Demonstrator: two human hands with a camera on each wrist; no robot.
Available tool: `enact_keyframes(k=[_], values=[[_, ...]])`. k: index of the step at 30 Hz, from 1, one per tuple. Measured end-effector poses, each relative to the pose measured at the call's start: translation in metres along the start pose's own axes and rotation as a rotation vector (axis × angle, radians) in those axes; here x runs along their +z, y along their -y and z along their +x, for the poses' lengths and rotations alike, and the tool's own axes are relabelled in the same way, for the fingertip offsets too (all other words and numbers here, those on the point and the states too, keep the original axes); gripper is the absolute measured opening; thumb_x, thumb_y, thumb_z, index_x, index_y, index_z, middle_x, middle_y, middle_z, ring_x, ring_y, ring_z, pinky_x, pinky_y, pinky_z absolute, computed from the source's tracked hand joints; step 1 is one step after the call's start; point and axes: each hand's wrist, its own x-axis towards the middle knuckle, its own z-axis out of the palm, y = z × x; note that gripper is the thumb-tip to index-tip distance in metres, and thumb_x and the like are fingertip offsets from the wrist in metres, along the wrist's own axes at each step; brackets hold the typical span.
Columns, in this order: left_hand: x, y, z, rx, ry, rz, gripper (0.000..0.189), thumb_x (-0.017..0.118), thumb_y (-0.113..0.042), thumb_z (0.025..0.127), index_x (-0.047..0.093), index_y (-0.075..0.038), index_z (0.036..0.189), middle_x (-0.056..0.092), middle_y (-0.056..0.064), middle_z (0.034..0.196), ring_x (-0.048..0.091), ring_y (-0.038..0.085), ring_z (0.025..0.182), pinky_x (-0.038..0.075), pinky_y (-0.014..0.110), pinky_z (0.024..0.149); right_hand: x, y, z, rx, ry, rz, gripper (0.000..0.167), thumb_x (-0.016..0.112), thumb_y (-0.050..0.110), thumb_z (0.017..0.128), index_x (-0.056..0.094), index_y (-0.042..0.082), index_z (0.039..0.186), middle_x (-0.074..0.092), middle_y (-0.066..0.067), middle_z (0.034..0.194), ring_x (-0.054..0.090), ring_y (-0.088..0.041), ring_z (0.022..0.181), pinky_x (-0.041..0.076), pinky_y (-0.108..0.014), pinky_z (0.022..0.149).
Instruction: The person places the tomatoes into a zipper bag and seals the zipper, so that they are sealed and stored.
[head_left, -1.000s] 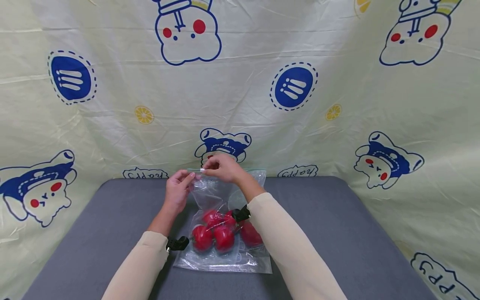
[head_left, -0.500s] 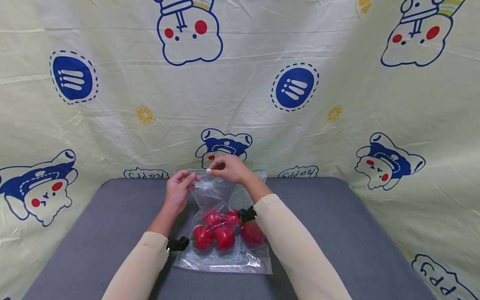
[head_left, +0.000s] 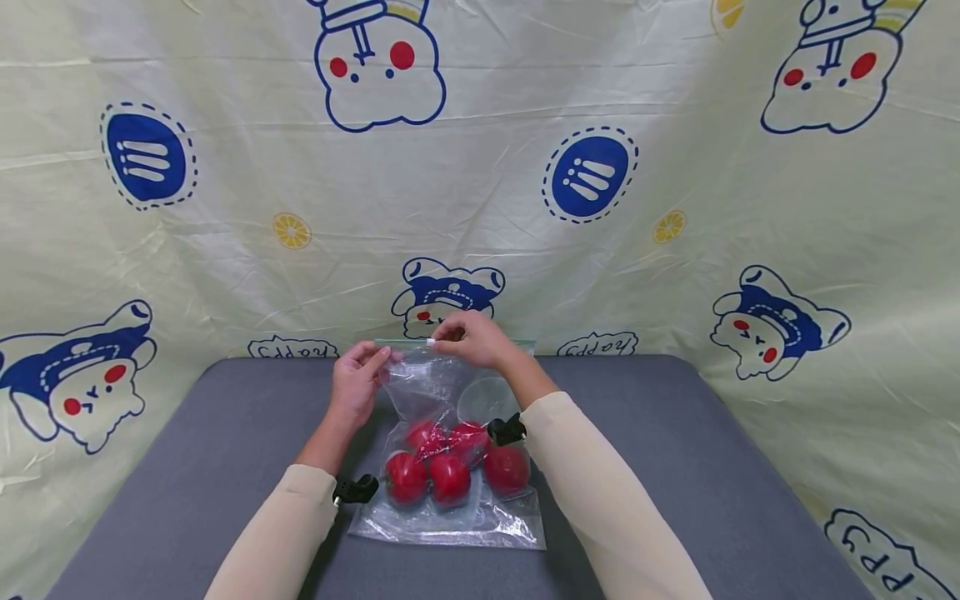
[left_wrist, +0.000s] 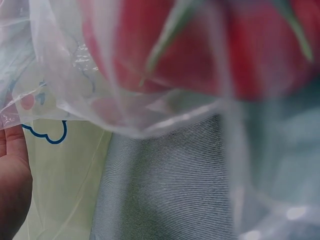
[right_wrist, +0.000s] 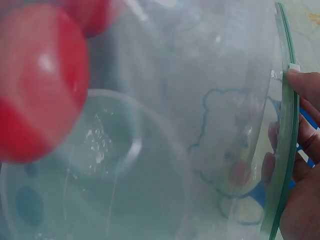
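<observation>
A clear slider zip bag (head_left: 420,392) stands with its top edge raised, and several red tomatoes (head_left: 449,479) lie inside its lower half. Green sepals show on a tomato (left_wrist: 165,45) in the left wrist view. My left hand (head_left: 356,383) pinches the bag's top left corner between thumb and fingers. With thumb and index finger, my right hand (head_left: 480,340) pinches the white slider (right_wrist: 294,67) on the green zip track (right_wrist: 286,155), left of the track's middle. The track runs on to the right behind my right hand.
The bag's lower edge rests on a grey table (head_left: 247,433). A pale round shape (head_left: 483,400) shows through the bag behind the tomatoes. Right behind the table hangs a cream cloth (head_left: 480,183) with cartoon prints. Black wrist straps (head_left: 356,489) sit at both cuffs.
My right hand has slid the white slider a short way to the right along the zip track, and the right forearm has shifted with it. My left hand stays at the corner.
</observation>
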Motion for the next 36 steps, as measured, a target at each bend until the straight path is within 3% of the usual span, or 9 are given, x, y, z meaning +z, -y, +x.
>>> enact_keyframes(k=[6,13,36], values=[[-0.001,-0.001,-0.001,-0.007,0.002,0.034,0.018,0.065,-0.004,0.100,0.067,-0.015,0.086,0.078,-0.005,0.079,0.064,0.009,0.065,0.049,0.019,0.058,-0.005,-0.007,-0.004,-0.019,-0.011,-0.028,0.012,0.077,0.024,0.094,0.079,0.016,0.102,0.074,-0.001,0.101,0.062,-0.017,0.090,0.054,-0.027,0.080],[-0.002,-0.002,-0.001,-0.001,0.020,0.028,0.018,0.064,-0.005,0.100,0.066,-0.015,0.086,0.079,-0.005,0.080,0.062,0.008,0.063,0.048,0.018,0.057,-0.011,-0.015,-0.010,0.040,-0.030,-0.033,0.013,0.077,0.024,0.094,0.078,0.015,0.104,0.071,-0.002,0.100,0.060,-0.019,0.090,0.054,-0.027,0.078],[-0.007,-0.003,-0.001,-0.019,0.026,0.029,0.015,0.065,-0.006,0.100,0.064,-0.014,0.087,0.079,-0.004,0.081,0.072,0.008,0.074,0.053,0.019,0.062,-0.032,-0.038,-0.026,0.082,-0.020,-0.044,0.014,0.075,0.024,0.095,0.078,0.015,0.105,0.073,-0.003,0.103,0.061,-0.020,0.093,0.053,-0.032,0.084]])
